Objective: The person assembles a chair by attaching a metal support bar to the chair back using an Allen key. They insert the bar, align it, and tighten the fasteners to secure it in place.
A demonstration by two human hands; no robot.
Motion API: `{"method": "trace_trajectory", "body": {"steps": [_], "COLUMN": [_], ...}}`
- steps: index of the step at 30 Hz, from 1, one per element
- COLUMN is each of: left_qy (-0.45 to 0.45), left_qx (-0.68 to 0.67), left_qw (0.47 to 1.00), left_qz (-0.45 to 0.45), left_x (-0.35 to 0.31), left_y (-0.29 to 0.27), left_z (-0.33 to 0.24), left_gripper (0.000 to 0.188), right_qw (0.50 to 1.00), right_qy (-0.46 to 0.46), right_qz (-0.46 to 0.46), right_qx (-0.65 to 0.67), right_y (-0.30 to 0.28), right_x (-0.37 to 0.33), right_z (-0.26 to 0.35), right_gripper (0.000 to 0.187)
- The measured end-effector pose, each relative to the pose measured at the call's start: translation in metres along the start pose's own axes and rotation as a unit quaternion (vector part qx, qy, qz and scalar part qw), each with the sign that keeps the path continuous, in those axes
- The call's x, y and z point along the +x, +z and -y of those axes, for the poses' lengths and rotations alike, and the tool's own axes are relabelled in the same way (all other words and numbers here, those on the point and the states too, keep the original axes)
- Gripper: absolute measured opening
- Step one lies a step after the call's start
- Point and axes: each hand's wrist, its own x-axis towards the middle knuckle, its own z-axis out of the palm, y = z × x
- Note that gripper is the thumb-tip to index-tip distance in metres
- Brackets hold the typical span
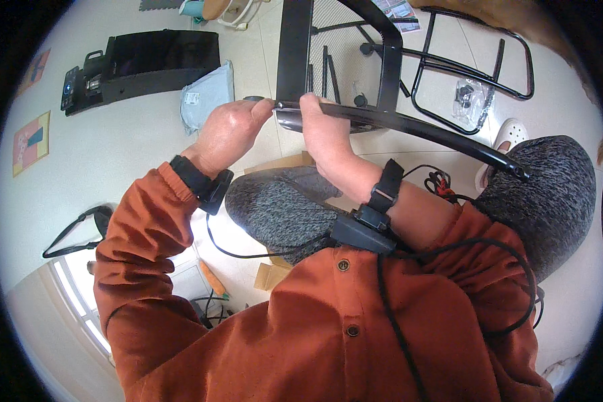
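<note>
At the near edge of a black mesh frame [293, 53], the right hand [323, 126] clasps a curved black bar [435, 127]; the left hand [229, 132] grips a mostly hidden dark object [252, 98].

Head view, left of two side-by-side fisheyes; upright, steeply downward. Shirt [315, 335] nearest, lower centre; left hand [231, 130] and right hand [325, 130] farther off, upper centre; floor [251, 67] beyond, toward top.
</note>
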Motion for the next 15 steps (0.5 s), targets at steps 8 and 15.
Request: {"method": "trace_trajectory", "body": {"steps": [8,15], "left_qy": [-0.391,-0.456], "left_qx": [-0.607,-0.863], "left_qw": [0.691,0.213], "left_qz": [-0.025,0.035], "left_x": [-0.022,-0.003], "left_y": [0.002,0.006], "left_z": [-0.024,-0.03], "left_gripper": [0.038,0.033], "right_qw": [1.0,1.0], "right_qy": [-0.012,-0.011], "right_qz": [-0.005,-0.004], "right_qx": [0.003,-0.022], "right_y": [0.002,0.001], "right_x": [0.003,0.006], "right_z": [-0.005,-0.007], "right_gripper": [0.029,0.029]}}
